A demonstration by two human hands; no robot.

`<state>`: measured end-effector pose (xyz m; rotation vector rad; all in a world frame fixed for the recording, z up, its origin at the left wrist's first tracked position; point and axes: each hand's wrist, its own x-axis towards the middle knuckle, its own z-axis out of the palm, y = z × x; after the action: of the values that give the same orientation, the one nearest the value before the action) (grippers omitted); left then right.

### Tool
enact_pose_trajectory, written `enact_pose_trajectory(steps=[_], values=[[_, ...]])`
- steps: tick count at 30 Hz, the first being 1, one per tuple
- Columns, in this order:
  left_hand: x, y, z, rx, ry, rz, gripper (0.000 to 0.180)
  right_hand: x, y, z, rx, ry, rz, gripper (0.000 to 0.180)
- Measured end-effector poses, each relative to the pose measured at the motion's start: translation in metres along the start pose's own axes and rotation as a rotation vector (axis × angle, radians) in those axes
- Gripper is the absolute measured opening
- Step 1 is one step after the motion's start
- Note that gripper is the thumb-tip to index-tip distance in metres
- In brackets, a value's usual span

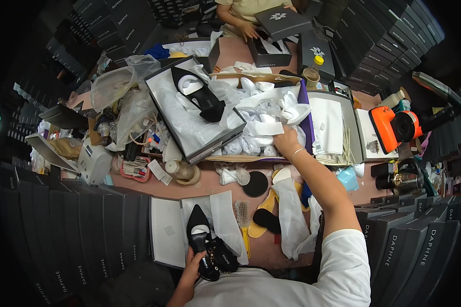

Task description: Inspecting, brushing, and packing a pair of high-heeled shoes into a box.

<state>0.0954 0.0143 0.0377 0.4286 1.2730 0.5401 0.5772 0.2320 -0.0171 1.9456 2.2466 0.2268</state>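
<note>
Left fingers: curled around the heel end of a black pointed high-heeled shoe (200,240), which is gripped by the left hand (193,263) near the lower edge of the view.
Shoe position: the toe is pointed away from the person, over an open shoe box lined with white tissue paper (166,233) at the near edge of the table.
Right fingers: closed on a crumpled wad of white stuffing paper (266,128), which is pinched by the right hand (287,140) (a thin bangle is worn at the wrist).
Paper position: the wad is lifted from a heap of the same paper inside a purple-edged cardboard carton (308,120) at the middle of the table.
Beside the carton: a second black shoe is laid in a large open grey box (189,148) to the left.
Between the hands: a wooden-handled brush (243,220) and a black round disc (256,183) are laid on the pink table top (210,187).
Far side: a black box lid is held by another person's hand (249,31).
</note>
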Motion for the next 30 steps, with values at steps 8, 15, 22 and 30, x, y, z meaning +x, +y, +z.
enact_pose_trajectory(steps=[8,15,22,30], values=[[0.0,-0.001,0.002,-0.011,-0.058,0.061,0.051,-0.029,0.017,-0.067,0.301,0.218,0.111,0.028],[-0.024,0.01,0.0,-0.076,-0.173,0.114,0.039,-0.061,-0.009,-0.1,0.79,0.536,0.462,0.022],[-0.058,0.038,0.006,-0.181,-0.199,0.064,0.032,-0.11,-0.173,-0.198,1.847,0.37,0.213,0.031],[-0.086,0.015,0.024,-0.105,-0.189,0.205,0.044,-0.153,-0.307,-0.196,0.819,0.281,-0.342,0.045]])
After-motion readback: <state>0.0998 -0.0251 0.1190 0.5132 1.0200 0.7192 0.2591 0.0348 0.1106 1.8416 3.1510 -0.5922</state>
